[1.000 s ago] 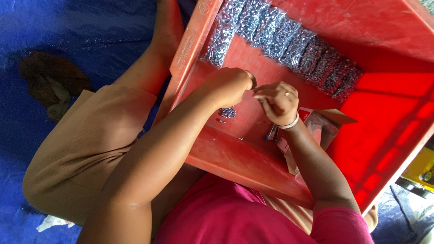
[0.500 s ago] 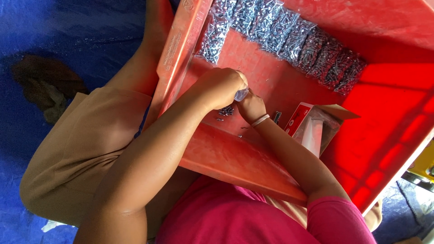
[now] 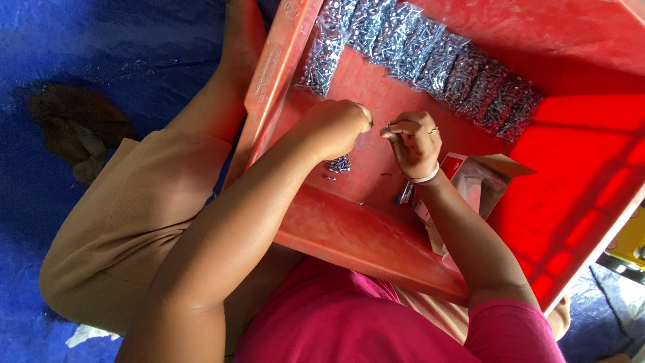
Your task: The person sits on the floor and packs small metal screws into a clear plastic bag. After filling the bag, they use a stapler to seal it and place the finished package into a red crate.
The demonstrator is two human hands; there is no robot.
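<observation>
A small silver screw (image 3: 387, 127) is pinched between the fingers (image 3: 398, 129) of the right hand (image 3: 413, 144), held just above the floor of a large red plastic crate (image 3: 376, 235). It is shiny and very small, so its shape cannot be told in detail. The left hand (image 3: 336, 126) is clenched close beside it; a small clear plastic bag (image 3: 363, 141) seems to be held under the left fingers, though this is partly hidden. A little heap of loose screws (image 3: 338, 164) is seen on the crate floor just under the left hand, with a few single ones scattered near it. Along the far wall of the crate, a row of filled clear bags of screws (image 3: 430, 57) is laid side by side. An opened cardboard box (image 3: 480, 178) lies beside the right wrist, on which a pale bracelet (image 3: 424, 179) is worn. The crate is set against the person's legs on a blue tarpaulin (image 3: 101, 54)
</observation>
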